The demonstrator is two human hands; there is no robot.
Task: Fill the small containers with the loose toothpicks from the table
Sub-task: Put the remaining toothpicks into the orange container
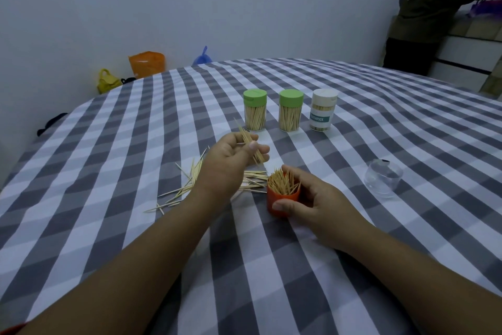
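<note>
My left hand [231,161] pinches a small bundle of toothpicks [248,143] between thumb and fingers, just above and left of an orange container [281,203]. That container stands on the checked tablecloth [271,266], packed with upright toothpicks, and my right hand [315,204] grips its side. Loose toothpicks [190,185] lie scattered on the cloth to the left of the orange container, partly hidden under my left hand.
Three closed toothpick jars stand in a row farther back: two with green lids [254,110] [290,110] and a white labelled one [323,110]. A clear plastic cap [383,178] lies to the right. A person [440,8] stands at the far right; bags sit by the wall.
</note>
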